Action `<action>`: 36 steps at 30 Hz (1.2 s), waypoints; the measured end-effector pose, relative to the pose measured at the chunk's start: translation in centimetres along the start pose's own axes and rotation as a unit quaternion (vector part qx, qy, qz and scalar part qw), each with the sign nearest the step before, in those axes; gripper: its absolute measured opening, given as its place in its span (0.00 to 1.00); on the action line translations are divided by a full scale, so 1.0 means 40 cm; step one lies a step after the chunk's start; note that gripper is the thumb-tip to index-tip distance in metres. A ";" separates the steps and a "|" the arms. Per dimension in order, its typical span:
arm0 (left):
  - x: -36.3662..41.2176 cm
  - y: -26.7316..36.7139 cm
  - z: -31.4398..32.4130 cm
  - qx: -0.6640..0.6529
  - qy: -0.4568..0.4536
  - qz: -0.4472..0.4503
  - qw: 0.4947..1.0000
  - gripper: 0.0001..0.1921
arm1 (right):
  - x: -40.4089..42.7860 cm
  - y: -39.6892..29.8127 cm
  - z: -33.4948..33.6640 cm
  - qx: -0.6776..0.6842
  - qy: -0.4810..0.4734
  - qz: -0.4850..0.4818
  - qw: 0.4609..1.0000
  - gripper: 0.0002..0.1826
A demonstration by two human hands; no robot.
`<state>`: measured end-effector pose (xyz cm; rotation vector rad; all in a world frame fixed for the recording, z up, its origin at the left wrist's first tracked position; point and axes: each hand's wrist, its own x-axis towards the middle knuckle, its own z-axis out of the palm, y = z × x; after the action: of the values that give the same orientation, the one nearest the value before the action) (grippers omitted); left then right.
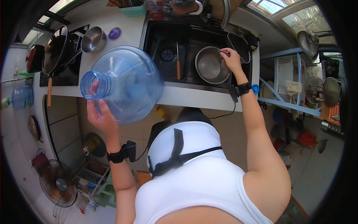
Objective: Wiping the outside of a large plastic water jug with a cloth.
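A large clear blue plastic water jug [131,81] lies tilted over the counter's front edge, its mouth towards the left. My left hand [102,114] holds it by the neck, with fingers behind the ribbed plastic. At the right, my right hand [231,58] pinches the rim or a small dark part of a round metal pot [209,65]; the exact grip is hard to make out. This pot sits in the right part of the black double sink [167,30]. A knife with a wooden handle [178,69] lies in the left basin, near the divider.
On the left, a small saucepan [93,39] and a glass-lidded pan [56,50] stand at the cooktop. A purple lid [114,33] lies on the counter. The faucet [226,12] is behind the sink. A blue cap [255,89] and a blue metal rack [291,105] are at right.
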<state>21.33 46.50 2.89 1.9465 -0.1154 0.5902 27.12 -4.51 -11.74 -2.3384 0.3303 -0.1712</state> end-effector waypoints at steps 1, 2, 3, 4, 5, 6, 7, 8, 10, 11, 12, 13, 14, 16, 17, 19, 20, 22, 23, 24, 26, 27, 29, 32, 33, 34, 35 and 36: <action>-0.002 -0.002 -0.002 0.027 0.013 -0.005 1.000 0.19 | 0.013 0.094 0.023 0.008 -0.047 0.013 0.999 0.16; -0.007 -0.005 -0.005 0.039 0.024 -0.019 0.999 0.18 | 0.018 0.160 0.053 0.011 -0.083 0.053 0.995 0.20; -0.011 -0.007 -0.010 0.041 0.025 -0.023 0.999 0.18 | 0.021 0.216 0.083 0.015 -0.119 0.092 0.989 0.23; -0.012 -0.012 -0.012 0.056 0.033 -0.007 0.998 0.18 | 0.024 0.283 0.112 -0.021 -0.136 0.132 0.982 0.27; -0.014 -0.021 -0.014 0.071 0.041 0.010 0.997 0.17 | 0.031 0.341 0.133 -0.058 -0.153 0.171 0.972 0.30; -0.021 -0.033 -0.023 0.064 0.043 0.008 0.997 0.18 | 0.038 0.376 0.146 -0.064 -0.195 0.208 0.956 0.34; -0.026 -0.039 -0.028 0.068 0.044 0.007 0.997 0.18 | 0.043 0.403 0.154 -0.112 -0.221 0.197 0.949 0.34; -0.032 -0.041 -0.032 0.081 0.058 0.003 0.995 0.18 | 0.050 0.427 0.169 -0.120 -0.251 0.221 0.935 0.34; -0.045 -0.041 -0.047 0.123 0.071 -0.002 0.990 0.18 | 0.057 0.474 0.212 -0.128 -0.287 0.242 0.918 0.33; -0.051 -0.043 -0.056 0.128 0.072 -0.003 0.989 0.18 | 0.054 0.491 0.233 -0.136 -0.308 0.253 0.907 0.33; -0.058 -0.047 -0.069 0.127 0.081 -0.001 0.989 0.18 | 0.058 0.508 0.259 -0.145 -0.329 0.263 0.895 0.34; -0.058 -0.053 -0.066 0.118 0.088 0.001 0.989 0.19 | 0.058 0.553 0.284 -0.147 -0.329 0.264 0.895 0.34; -0.042 -0.048 -0.042 0.117 0.083 0.019 0.990 0.19 | 0.051 0.619 0.304 -0.200 -0.283 0.249 0.904 0.37; -0.059 -0.054 -0.068 0.126 0.089 0.005 0.988 0.20 | 0.055 0.639 0.360 -0.232 -0.234 0.271 0.904 0.43; -0.069 -0.053 -0.079 0.134 0.094 -0.005 0.987 0.20 | 0.060 0.619 0.398 -0.228 -0.241 0.268 0.904 0.43; -0.064 -0.033 -0.062 0.132 0.092 -0.013 0.987 0.22 | 0.071 0.598 0.448 -0.287 -0.342 0.207 0.871 0.47; -0.053 -0.023 -0.048 0.124 0.087 -0.019 0.988 0.24 | 0.076 0.596 0.464 -0.287 -0.342 0.209 0.870 0.47; -0.042 -0.007 -0.040 0.110 0.069 -0.040 0.991 0.27 | 0.076 0.591 0.501 -0.196 -0.391 0.206 0.876 0.37; -0.037 -0.007 -0.034 0.109 0.068 -0.042 0.991 0.27 | 0.072 0.589 0.514 -0.150 -0.412 0.205 0.875 0.33; -0.042 0.000 -0.038 0.108 0.062 -0.026 0.992 0.28 | 0.065 0.541 0.531 -0.110 -0.403 0.179 0.891 0.27; -0.041 -0.006 -0.036 0.098 0.053 -0.011 0.994 0.28 | 0.069 0.519 0.521 -0.102 -0.430 0.188 0.877 0.27; -0.042 -0.014 -0.037 0.096 0.055 -0.014 0.994 0.29 | 0.074 0.511 0.509 -0.094 -0.454 0.198 0.864 0.27; -0.048 -0.019 -0.044 0.102 0.059 -0.018 0.993 0.29 | 0.095 0.486 0.477 -0.094 -0.417 0.266 0.864 0.26; -0.047 -0.018 -0.045 0.088 0.057 -0.012 0.994 0.29 | 0.065 0.468 0.493 -0.182 -0.220 0.320 0.903 0.26; -0.045 -0.012 -0.039 0.066 0.067 -0.015 0.995 0.29 | 0.051 0.466 0.508 -0.262 -0.059 0.296 0.917 0.26; -0.044 -0.004 -0.035 0.044 0.077 -0.018 0.996 0.30 | 0.063 0.502 0.510 -0.218 -0.153 0.313 0.911 0.32; -0.043 0.003 -0.038 0.049 0.079 -0.019 0.995 0.30 | 0.078 0.550 0.516 -0.217 -0.158 0.310 0.912 0.32; -0.037 -0.004 -0.034 0.032 0.084 -0.033 0.995 0.30 | 0.100 0.606 0.510 -0.228 -0.304 0.272 0.884 0.35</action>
<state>19.61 47.48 2.53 1.9462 0.0756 0.7182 30.94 -8.46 -43.22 -2.4819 0.7441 0.9901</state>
